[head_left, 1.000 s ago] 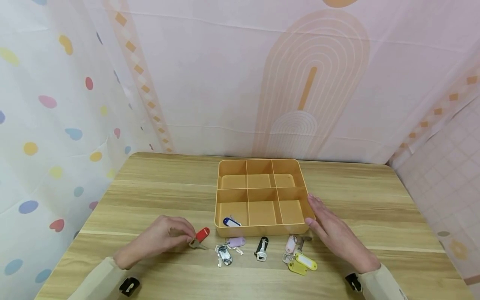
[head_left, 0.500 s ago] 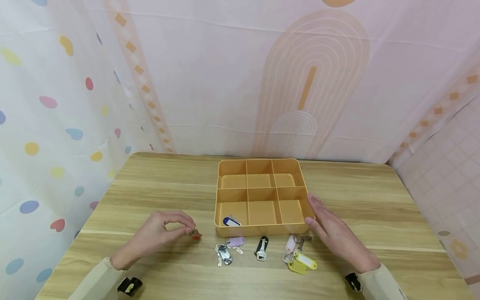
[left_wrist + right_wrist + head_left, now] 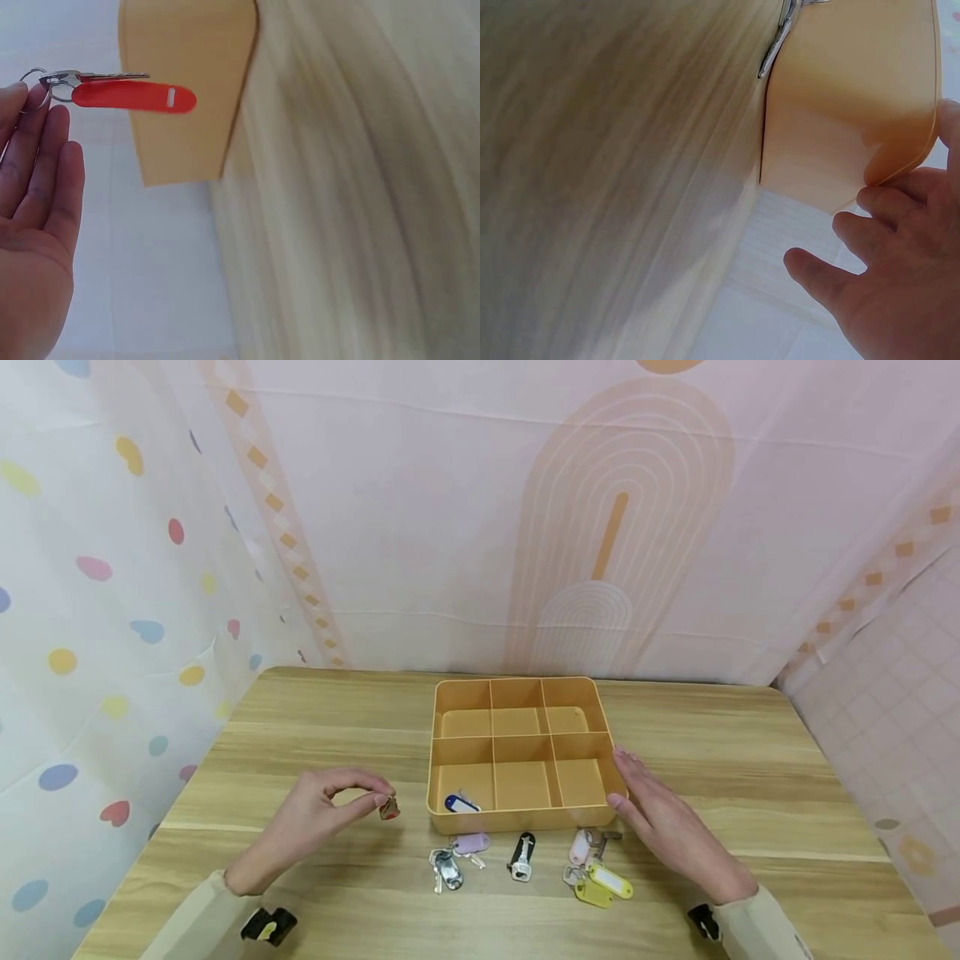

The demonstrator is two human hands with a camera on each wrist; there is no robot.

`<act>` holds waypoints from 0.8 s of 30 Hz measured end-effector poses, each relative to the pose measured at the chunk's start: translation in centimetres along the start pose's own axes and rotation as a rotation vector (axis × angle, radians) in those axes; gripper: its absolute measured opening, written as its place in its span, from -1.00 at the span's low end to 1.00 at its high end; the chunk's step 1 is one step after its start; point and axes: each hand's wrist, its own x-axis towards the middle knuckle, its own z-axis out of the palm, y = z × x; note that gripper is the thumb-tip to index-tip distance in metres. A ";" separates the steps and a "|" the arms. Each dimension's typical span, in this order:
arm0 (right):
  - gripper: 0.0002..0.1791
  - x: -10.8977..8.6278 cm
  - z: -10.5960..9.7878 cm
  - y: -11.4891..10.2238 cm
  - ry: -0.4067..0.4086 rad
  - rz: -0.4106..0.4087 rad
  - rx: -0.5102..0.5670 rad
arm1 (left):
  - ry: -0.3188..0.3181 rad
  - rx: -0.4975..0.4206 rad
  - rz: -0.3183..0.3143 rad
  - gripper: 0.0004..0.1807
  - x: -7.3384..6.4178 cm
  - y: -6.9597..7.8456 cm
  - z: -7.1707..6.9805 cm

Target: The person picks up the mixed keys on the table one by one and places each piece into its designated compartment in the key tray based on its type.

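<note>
My left hand (image 3: 311,818) pinches the metal ring of a key with a red tag between thumb and fingertips, above the table left of the box. In the left wrist view the red key tag (image 3: 135,97) and its key (image 3: 112,76) stick out sideways from the fingertips. My right hand (image 3: 671,827) rests against the right side of an orange six-compartment box (image 3: 525,820), its fingers nearly straight along the wall and the thumb by the front corner. A key with a dark blue tag (image 3: 461,804) lies in the front left compartment.
Before the box lie keys with a lilac tag (image 3: 471,843), a silvery patterned tag (image 3: 450,870), a black tag (image 3: 522,857), a pink tag (image 3: 580,847) and yellow tags (image 3: 611,882). The wooden table (image 3: 337,718) ends at a curtain.
The left hand has risen slightly, lifting the red-tagged key off the tabletop; the red tag has swung to hang below the fingertips. The right hand and the box keep their places.
</note>
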 end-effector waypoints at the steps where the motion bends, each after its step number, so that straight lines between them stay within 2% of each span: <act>1: -0.26 0.0 0.0 0.0 0.000 0.000 -0.002 | 0.005 -0.004 -0.007 -0.79 0.1 0.1 0.0; 3: -0.26 0.0 0.0 0.0 -0.001 0.001 -0.003 | 0.016 -0.014 -0.028 -0.80 0.4 0.4 0.0; 8: -0.26 0.0 0.0 -0.1 -0.003 0.000 -0.007 | 0.054 -0.049 -0.143 -0.87 1.4 1.6 0.1; 12: -0.26 0.0 -0.1 -0.1 -0.001 0.001 -0.009 | 0.087 -0.105 -0.191 -0.91 2.5 2.4 0.4; 17: -0.26 0.0 0.0 -0.1 -0.001 0.007 -0.007 | 0.137 -0.132 -0.195 -0.92 3.8 3.0 1.0; 24: -0.26 0.0 0.0 -0.1 0.003 0.006 -0.002 | 0.201 -0.191 -0.118 -0.90 5.5 3.2 1.9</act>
